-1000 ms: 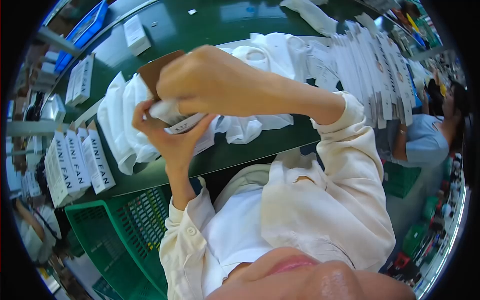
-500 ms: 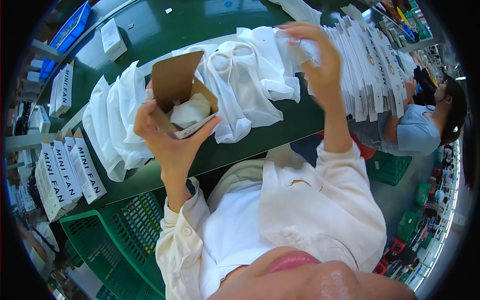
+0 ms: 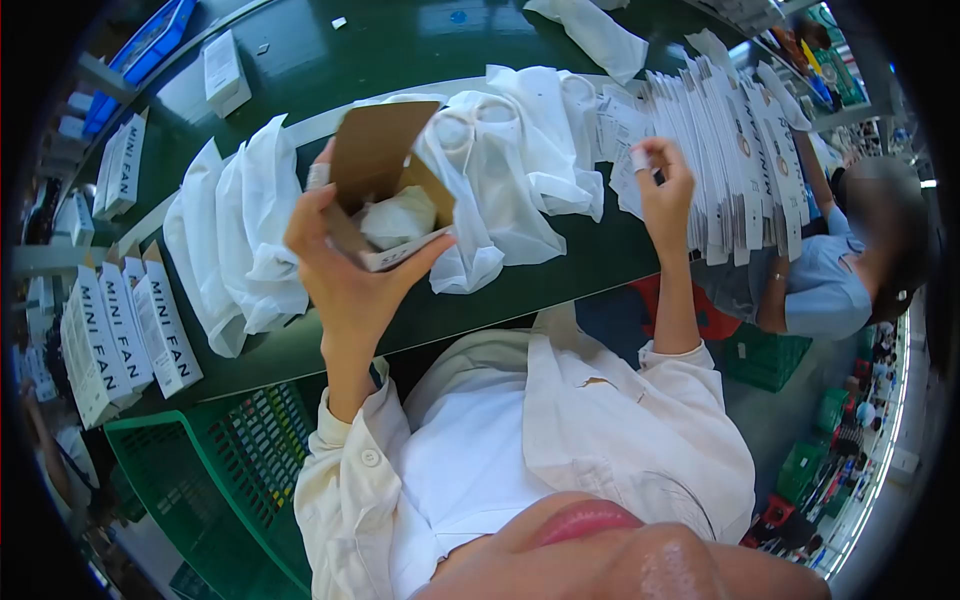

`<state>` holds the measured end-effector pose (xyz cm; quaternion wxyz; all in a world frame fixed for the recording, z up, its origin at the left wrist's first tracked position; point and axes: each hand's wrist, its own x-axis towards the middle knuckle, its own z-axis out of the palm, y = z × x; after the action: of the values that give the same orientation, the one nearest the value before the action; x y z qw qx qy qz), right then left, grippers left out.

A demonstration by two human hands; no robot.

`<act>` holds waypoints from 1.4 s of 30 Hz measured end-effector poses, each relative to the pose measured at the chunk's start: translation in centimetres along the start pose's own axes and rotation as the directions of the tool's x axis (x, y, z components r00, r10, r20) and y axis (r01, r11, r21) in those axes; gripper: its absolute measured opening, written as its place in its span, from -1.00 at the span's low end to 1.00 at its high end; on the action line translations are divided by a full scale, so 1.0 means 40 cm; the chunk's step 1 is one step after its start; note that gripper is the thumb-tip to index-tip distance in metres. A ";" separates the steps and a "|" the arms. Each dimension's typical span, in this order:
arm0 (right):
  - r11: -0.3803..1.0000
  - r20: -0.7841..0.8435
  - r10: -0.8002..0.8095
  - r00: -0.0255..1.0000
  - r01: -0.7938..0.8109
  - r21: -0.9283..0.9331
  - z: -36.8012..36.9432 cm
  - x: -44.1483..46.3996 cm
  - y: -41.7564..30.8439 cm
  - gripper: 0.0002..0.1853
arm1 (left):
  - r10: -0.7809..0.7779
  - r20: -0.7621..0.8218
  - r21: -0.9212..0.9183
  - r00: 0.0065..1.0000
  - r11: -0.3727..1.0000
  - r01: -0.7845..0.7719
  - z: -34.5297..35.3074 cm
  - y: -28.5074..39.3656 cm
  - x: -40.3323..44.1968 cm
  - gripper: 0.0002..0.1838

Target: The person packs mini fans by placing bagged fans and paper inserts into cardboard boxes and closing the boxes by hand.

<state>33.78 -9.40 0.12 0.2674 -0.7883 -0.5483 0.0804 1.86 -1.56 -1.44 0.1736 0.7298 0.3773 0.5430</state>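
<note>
My left hand [image 3: 340, 255] is wrapped round an open cardboard box [image 3: 375, 150] with its brown flap raised. Inside the box sits an item in a white wrapping [image 3: 398, 217]. My right hand [image 3: 667, 190] is raised beside printed paper leaflets [image 3: 618, 125], its fingers curled together. A white covering shows at one fingertip, and whether a leaflet is pinched there cannot be made out. White bags with round shapes inside [image 3: 490, 150] lie between my hands. More white bags [image 3: 255, 220] lie left of the box.
Flat MINI FAN cartons [image 3: 725, 160] stand stacked at the right. Several MINI FAN boxes [image 3: 125, 325] stand at the left edge of the green table [image 3: 390, 45]. A green crate [image 3: 190, 470] is below the table. Another person [image 3: 825, 270] sits at the right.
My right hand has come down and toward me from the far side of the leaflets, which now show more. The box in my left hand has shifted slightly right in view.
</note>
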 end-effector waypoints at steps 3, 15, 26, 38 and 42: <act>0.947 -0.305 -0.320 0.897 0.314 -0.070 -0.005 0.014 -0.064 -0.79 | 0.027 0.118 -0.002 0.993 1.000 -0.027 0.005 0.011 -0.001 -0.03; 0.953 -0.277 -0.181 0.944 0.098 -0.287 0.065 -0.090 0.158 -0.88 | 0.031 0.074 -0.075 0.997 0.997 -0.026 -0.006 0.001 -0.011 0.00; 0.630 -0.169 -0.746 0.644 0.765 0.135 0.133 -0.058 -0.389 -0.89 | 0.085 0.051 0.092 0.995 0.992 -0.089 0.057 0.034 -0.006 -0.24; 0.586 0.170 -0.663 0.729 0.364 0.724 0.226 0.054 -0.454 -0.52 | -0.288 -0.215 -0.619 0.933 0.779 0.098 0.005 -0.010 0.110 0.04; 0.579 0.447 -0.516 0.731 -0.087 0.811 0.338 0.210 -0.499 -0.41 | -0.219 -0.309 0.086 0.926 0.963 0.256 -0.059 -0.165 0.146 -0.22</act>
<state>14.95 7.84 0.27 0.3885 -0.4295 -0.6090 0.5420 -1.97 6.70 -1.12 0.1336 0.5985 0.5179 0.5964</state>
